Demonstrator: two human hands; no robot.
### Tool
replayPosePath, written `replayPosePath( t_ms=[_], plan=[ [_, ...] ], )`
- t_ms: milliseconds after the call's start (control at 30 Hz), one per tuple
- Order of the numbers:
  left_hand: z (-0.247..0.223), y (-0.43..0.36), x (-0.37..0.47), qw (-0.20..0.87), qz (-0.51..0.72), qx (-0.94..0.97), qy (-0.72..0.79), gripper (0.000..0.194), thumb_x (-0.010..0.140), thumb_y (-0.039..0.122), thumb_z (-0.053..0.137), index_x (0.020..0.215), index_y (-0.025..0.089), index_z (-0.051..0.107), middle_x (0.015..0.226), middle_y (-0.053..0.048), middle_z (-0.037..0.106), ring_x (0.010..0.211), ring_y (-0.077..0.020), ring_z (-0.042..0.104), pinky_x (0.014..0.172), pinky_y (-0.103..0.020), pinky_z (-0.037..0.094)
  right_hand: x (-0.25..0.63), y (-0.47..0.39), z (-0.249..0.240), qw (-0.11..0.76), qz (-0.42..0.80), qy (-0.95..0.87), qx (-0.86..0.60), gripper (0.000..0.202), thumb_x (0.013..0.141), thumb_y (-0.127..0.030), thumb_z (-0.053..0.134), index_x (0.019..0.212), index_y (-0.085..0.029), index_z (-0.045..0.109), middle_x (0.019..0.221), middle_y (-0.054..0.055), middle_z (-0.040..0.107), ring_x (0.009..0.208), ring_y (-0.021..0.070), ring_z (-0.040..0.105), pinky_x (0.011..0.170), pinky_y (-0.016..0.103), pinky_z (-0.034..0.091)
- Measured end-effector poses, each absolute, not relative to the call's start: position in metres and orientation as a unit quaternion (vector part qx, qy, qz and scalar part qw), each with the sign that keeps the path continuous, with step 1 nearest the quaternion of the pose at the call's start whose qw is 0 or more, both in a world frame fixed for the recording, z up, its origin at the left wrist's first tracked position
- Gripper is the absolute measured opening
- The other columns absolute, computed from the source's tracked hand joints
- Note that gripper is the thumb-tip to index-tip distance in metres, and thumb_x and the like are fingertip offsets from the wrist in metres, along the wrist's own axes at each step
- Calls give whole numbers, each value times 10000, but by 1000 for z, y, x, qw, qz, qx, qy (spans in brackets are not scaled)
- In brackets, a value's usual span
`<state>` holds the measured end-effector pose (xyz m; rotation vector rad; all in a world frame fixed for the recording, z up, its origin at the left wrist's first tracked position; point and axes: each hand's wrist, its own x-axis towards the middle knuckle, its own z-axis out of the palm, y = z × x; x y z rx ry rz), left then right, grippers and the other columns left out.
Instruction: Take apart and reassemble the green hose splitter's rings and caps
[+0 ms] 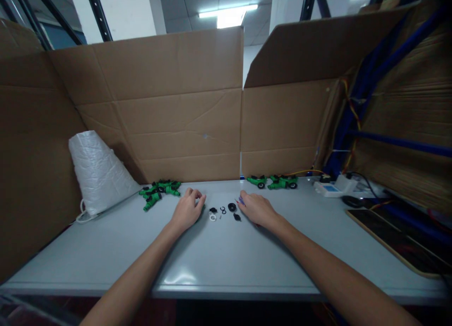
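My left hand (pixel 189 209) rests on the table left of a small group of parts, its fingers loosely bent and apart with nothing visible in them. On the other side, my right hand (pixel 258 209) is closed around a thin red and blue thing (pixel 241 201), mostly hidden by the fingers. Between my hands lie a round black wheel-like part (pixel 231 207), a black piece (pixel 237 217), another black piece (pixel 213 210), a white ring (pixel 212 217) and small black clips (pixel 222 210). A tiny pin-like piece (pixel 221 217) lies near the ring.
Green toy-like assemblies with black parts (pixel 160 190) sit at the back left, and more green ones with wheels (pixel 282 182) at the back right. A white padded bag (pixel 100 173) leans left. Cardboard walls (pixel 183 114) enclose the table (pixel 197 269). A power strip (pixel 332 188) stands right.
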<state>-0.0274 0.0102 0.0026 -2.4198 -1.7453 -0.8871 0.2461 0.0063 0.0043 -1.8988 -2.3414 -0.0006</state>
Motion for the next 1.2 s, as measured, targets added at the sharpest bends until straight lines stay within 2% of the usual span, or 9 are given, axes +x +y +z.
replayPosePath(
  t_ms=[200, 433, 733, 1000, 1200],
  plan=[
    [7, 6, -24, 7, -265, -787, -558, 318, 1079, 417, 440, 968, 208, 652, 1062, -72, 658, 842, -211, 667, 833, -344, 492, 251, 8, 4, 53, 8, -776, -628, 314, 1078, -370, 469, 1282, -160, 581, 1183, 204, 746, 1089, 317, 726, 859, 358, 488],
    [9, 0, -18, 28, -250, -797, -550, 301, 1073, 405, 473, 947, 206, 661, 1039, -84, 675, 960, -244, 665, 886, -355, 469, 253, 9, 4, 56, 6, -773, -632, 324, 1084, -374, 461, 1284, -151, 584, 1182, 202, 746, 1088, 320, 724, 851, 358, 491],
    [17, -7, -10, 42, -253, -808, -531, 328, 1076, 395, 453, 888, 211, 649, 978, -90, 689, 977, -259, 649, 914, -366, 461, 252, 7, 12, 81, -12, -779, -622, 309, 1079, -373, 452, 1266, -175, 598, 1153, 184, 748, 1052, 314, 725, 829, 352, 486],
    [12, -4, -12, 42, -246, -806, -537, 330, 1071, 379, 450, 881, 208, 659, 965, -97, 682, 955, -260, 638, 903, -374, 467, 249, 5, 7, 76, -8, -790, -608, 282, 1072, -359, 466, 1245, -179, 597, 1129, 169, 755, 1033, 301, 734, 832, 342, 480],
    [6, -4, -11, 38, -231, -798, -555, 300, 1069, 381, 454, 954, 218, 677, 1030, -104, 676, 1018, -263, 643, 907, -363, 492, 252, 7, 6, 61, -12, -780, -622, 281, 1058, -332, 503, 1289, -185, 565, 1161, 180, 747, 1061, 318, 730, 852, 362, 496]
  ],
)
